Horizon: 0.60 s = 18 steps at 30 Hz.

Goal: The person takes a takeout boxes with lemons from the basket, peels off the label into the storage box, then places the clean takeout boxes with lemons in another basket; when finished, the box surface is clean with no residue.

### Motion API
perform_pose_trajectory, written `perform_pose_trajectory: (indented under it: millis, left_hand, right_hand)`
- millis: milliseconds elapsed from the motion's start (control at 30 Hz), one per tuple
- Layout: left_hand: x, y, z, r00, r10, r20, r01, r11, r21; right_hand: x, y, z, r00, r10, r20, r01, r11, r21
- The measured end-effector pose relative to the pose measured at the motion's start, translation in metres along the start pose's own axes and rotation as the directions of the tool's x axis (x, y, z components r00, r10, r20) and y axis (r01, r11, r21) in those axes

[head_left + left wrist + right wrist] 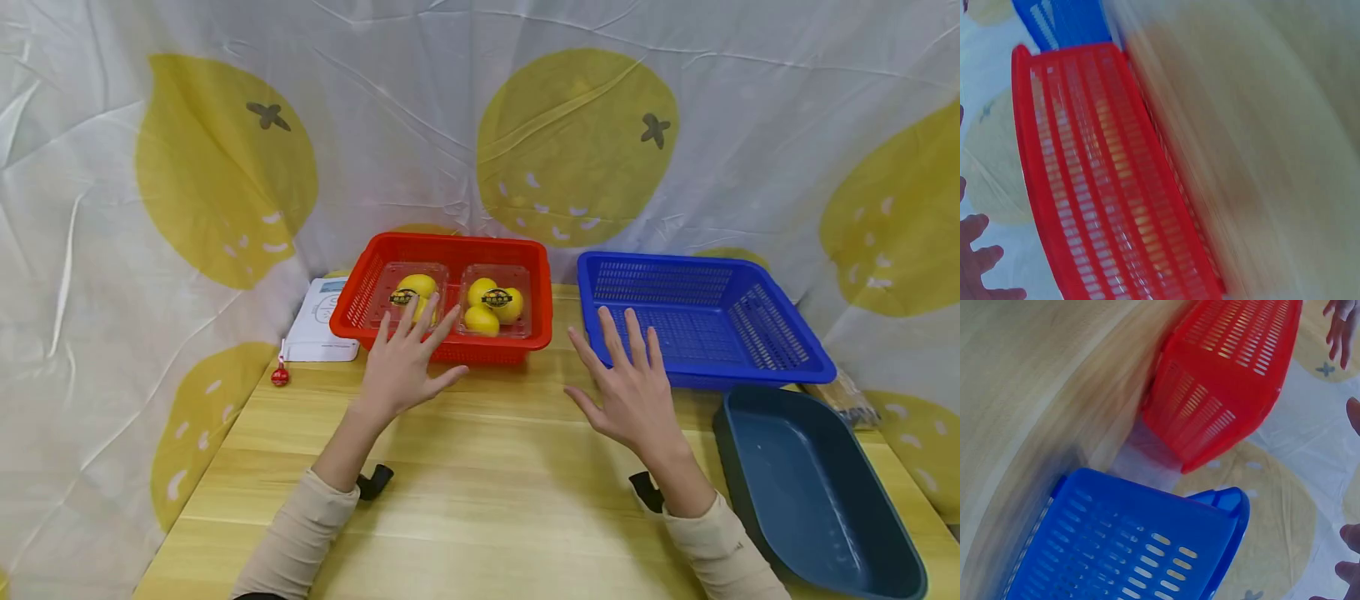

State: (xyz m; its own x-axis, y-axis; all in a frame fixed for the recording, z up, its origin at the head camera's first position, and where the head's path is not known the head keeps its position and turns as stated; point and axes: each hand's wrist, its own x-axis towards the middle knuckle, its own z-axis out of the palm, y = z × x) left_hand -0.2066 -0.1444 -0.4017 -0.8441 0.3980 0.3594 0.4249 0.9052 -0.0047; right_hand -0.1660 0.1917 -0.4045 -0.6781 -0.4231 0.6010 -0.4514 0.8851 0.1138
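Note:
Both hands are held over the table with fingers spread and nothing in them. My left hand [402, 367] is in front of the red basket [442, 342], its fingertips overlapping the near rim and a clear fruit box [378, 312] in the head view. Beside that box, a second clear box [522, 327] holds several yellow fruits [482, 321]; each box has a dark label. My right hand [630, 387] is nearest the blue basket [705, 367], its fingertips just left of and over the basket's near-left side. In the wrist views only some fingertips [988, 256] show at the edges.
A dark teal tub [817, 492] stands at the right, against the blue basket's near side. Left of the red basket lie a white printed sheet [322, 325] and a small red bell [280, 376]. A plastic-wrapped bundle [847, 398] sits behind the tub. A lemon-print cloth [405, 125] hangs behind.

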Motion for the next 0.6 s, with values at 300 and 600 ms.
perform_pose_trajectory:
  millis: [300, 600]
  left_hand:
    - [0.0, -0.067, 0.002, 0.967, -0.217, 0.136, 0.24, 0.953, -0.184]
    - [0.004, -0.124, 0.01, 0.925, -0.361, 0.123, 0.377, 0.823, -0.424]
  right_hand:
    - [-0.005, -0.001, 0.001, 1.0, -0.01, 0.009, 0.01, 1.0, 0.015]
    - [-0.004, -0.005, 0.004, 0.999, -0.039, 0.002, 0.038, 0.999, 0.023]
